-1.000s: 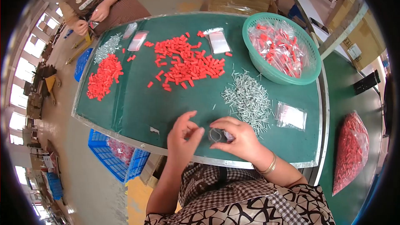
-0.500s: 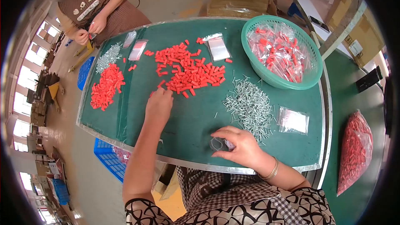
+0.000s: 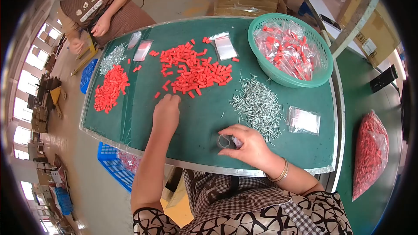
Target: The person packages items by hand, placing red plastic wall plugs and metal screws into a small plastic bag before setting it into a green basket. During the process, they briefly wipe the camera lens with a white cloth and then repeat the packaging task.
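One wide green table (image 3: 209,122) fills most of the view. A person sits at its near edge, and a co-worker (image 3: 102,4) sits at the far left corner. At the far right of the table stands a round green basket (image 3: 324,67), full of clear packets with red pieces inside. On the next surface to the right lies a big bag of red pieces (image 3: 370,156).

In the far half of the table a large heap of red plastic pieces (image 3: 196,72) is spread flat, and a second red heap (image 3: 111,88) lies near the left edge. Between the large heap and the person lies a heap of small metal screws (image 3: 257,109), with one flat empty bag (image 3: 305,121) just to the right of it.

The left hand (image 3: 166,112) is stretched forward and rests knuckles-up on the table, just below the loose pieces at the near edge of the large heap. Its fingers are curled under, and I cannot tell if they hold something. The right hand (image 3: 246,143) is close to the near edge, just beside the screws. Its thumb and fingers pinch a small clear bag (image 3: 225,141), which sits on the table with its mouth held open.
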Demonstrator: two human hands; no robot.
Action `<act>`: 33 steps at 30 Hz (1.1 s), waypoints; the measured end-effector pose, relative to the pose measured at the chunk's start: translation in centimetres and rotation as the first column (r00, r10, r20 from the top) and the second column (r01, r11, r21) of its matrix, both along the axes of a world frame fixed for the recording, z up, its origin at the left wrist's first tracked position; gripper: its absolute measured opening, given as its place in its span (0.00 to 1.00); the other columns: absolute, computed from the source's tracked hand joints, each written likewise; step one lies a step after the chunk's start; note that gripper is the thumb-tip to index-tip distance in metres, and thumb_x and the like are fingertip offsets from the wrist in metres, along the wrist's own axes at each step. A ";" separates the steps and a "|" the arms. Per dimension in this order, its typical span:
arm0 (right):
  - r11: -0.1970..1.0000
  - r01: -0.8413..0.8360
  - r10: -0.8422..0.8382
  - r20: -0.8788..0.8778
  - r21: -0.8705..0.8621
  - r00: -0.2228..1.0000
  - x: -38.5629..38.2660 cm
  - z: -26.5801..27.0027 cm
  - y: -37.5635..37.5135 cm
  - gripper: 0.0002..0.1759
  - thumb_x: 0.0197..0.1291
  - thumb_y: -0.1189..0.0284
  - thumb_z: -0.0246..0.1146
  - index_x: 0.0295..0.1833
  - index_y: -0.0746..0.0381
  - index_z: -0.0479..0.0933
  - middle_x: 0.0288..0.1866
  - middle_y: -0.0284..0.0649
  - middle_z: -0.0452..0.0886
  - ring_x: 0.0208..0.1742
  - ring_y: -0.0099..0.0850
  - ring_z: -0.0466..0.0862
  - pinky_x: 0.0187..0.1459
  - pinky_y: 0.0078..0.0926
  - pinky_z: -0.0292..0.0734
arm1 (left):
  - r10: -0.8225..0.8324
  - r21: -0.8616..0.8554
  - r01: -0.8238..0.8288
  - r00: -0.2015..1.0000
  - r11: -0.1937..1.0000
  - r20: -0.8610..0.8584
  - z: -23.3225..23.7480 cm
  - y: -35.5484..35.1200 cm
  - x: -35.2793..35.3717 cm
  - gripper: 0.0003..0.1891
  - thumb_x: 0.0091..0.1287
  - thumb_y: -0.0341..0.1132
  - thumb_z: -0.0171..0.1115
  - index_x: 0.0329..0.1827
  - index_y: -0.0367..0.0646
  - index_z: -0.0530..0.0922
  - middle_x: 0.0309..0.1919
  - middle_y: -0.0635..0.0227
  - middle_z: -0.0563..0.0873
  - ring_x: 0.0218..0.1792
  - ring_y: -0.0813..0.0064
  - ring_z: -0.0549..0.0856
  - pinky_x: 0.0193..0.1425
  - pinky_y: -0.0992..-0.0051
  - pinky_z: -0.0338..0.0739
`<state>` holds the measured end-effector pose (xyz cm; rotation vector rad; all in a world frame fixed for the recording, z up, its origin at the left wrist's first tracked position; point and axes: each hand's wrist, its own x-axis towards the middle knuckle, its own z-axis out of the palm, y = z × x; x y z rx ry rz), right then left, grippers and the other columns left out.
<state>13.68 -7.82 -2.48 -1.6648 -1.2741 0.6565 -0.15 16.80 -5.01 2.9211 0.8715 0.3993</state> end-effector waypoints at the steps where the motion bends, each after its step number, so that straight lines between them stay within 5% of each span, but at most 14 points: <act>1: 1.000 0.005 -0.005 -0.014 -0.031 1.000 0.1 0.1 -0.1 0.25 0.44 0.63 0.77 0.49 0.58 0.80 0.41 0.38 0.82 0.34 0.37 0.82 0.37 0.31 0.78 | 0.029 -0.095 -0.022 0.997 0.995 0.077 0.2 -0.4 0.0 0.08 0.58 0.22 0.63 0.41 0.37 0.79 0.37 0.57 0.83 0.38 0.57 0.83 0.44 0.65 0.79; 3: 1.000 0.027 -0.027 0.002 0.005 1.000 0.2 -0.1 -0.2 0.25 0.44 0.62 0.77 0.49 0.58 0.80 0.41 0.38 0.82 0.34 0.37 0.82 0.37 0.31 0.78 | 0.093 -0.287 -0.027 0.972 0.957 0.218 1.0 -1.8 -0.1 0.09 0.59 0.20 0.62 0.42 0.37 0.79 0.37 0.60 0.84 0.35 0.64 0.84 0.42 0.70 0.80; 6: 0.999 0.040 -0.040 -0.002 0.005 0.999 0.3 0.0 -0.2 0.25 0.44 0.63 0.77 0.49 0.58 0.81 0.41 0.39 0.82 0.34 0.36 0.82 0.37 0.31 0.78 | 0.354 -0.862 0.213 0.846 0.459 0.398 4.0 -7.4 -0.3 0.08 0.61 0.19 0.61 0.42 0.37 0.79 0.37 0.66 0.84 0.33 0.78 0.83 0.38 0.78 0.79; 8: 1.000 0.030 -0.030 -0.008 0.002 1.000 0.2 0.0 -0.1 0.25 0.44 0.63 0.77 0.49 0.58 0.81 0.41 0.39 0.82 0.34 0.36 0.82 0.37 0.31 0.78 | 0.316 -0.826 0.459 0.771 0.326 0.553 4.7 -10.8 -0.4 0.07 0.63 0.19 0.61 0.42 0.37 0.80 0.35 0.71 0.84 0.33 0.86 0.81 0.36 0.82 0.77; 11: 1.000 0.016 -0.016 -0.024 0.017 1.000 0.0 -0.3 0.0 0.25 0.44 0.64 0.77 0.49 0.58 0.81 0.41 0.39 0.82 0.35 0.37 0.82 0.37 0.31 0.78 | 0.161 -0.789 0.396 0.841 0.470 0.517 4.3 -12.4 -0.5 0.07 0.62 0.20 0.62 0.42 0.36 0.82 0.34 0.70 0.85 0.34 0.85 0.82 0.37 0.82 0.77; 17: 0.999 0.021 -0.019 -0.035 0.045 0.999 0.1 -0.1 -0.2 0.25 0.44 0.66 0.77 0.50 0.58 0.81 0.41 0.39 0.82 0.36 0.38 0.83 0.38 0.31 0.79 | 0.161 -0.800 0.372 0.855 0.470 0.492 4.5 -12.8 -1.1 0.12 0.60 0.16 0.62 0.45 0.35 0.82 0.42 0.64 0.87 0.33 0.84 0.82 0.34 0.83 0.77; 20: 0.998 0.024 -0.022 -0.038 0.052 0.999 0.1 0.0 -0.2 0.25 0.44 0.66 0.76 0.50 0.58 0.81 0.41 0.39 0.82 0.37 0.38 0.83 0.38 0.31 0.79 | 0.029 -0.649 0.401 0.837 0.646 0.547 4.9 -13.1 -0.8 0.11 0.59 0.17 0.64 0.43 0.35 0.83 0.43 0.64 0.88 0.33 0.83 0.83 0.33 0.83 0.77; 23: 0.996 0.034 -0.031 -0.037 0.084 0.999 0.1 -0.2 -0.3 0.25 0.44 0.67 0.77 0.50 0.58 0.81 0.41 0.39 0.82 0.38 0.38 0.84 0.39 0.31 0.79 | -0.094 -0.564 0.447 0.834 0.694 0.544 6.2 -13.6 -0.3 0.10 0.58 0.17 0.64 0.42 0.35 0.83 0.44 0.63 0.87 0.34 0.82 0.83 0.33 0.83 0.76; 32: 0.997 0.013 -0.009 -0.049 0.082 0.999 0.1 1.0 -1.0 0.28 0.41 0.67 0.80 0.51 0.59 0.81 0.39 0.37 0.82 0.35 0.31 0.82 0.37 0.27 0.79 | 0.173 -0.593 0.230 0.821 0.771 0.544 3.3 -11.0 0.4 0.08 0.58 0.19 0.65 0.40 0.37 0.83 0.38 0.63 0.85 0.33 0.74 0.84 0.34 0.78 0.77; 33: 0.995 0.005 -0.001 -0.033 0.099 0.999 0.1 1.2 -1.2 0.28 0.41 0.67 0.79 0.51 0.59 0.81 0.39 0.37 0.82 0.35 0.31 0.82 0.37 0.27 0.79 | 0.106 -0.557 0.229 0.857 0.798 0.504 3.2 -10.7 1.1 0.08 0.59 0.23 0.66 0.42 0.37 0.82 0.37 0.62 0.84 0.33 0.70 0.84 0.36 0.75 0.78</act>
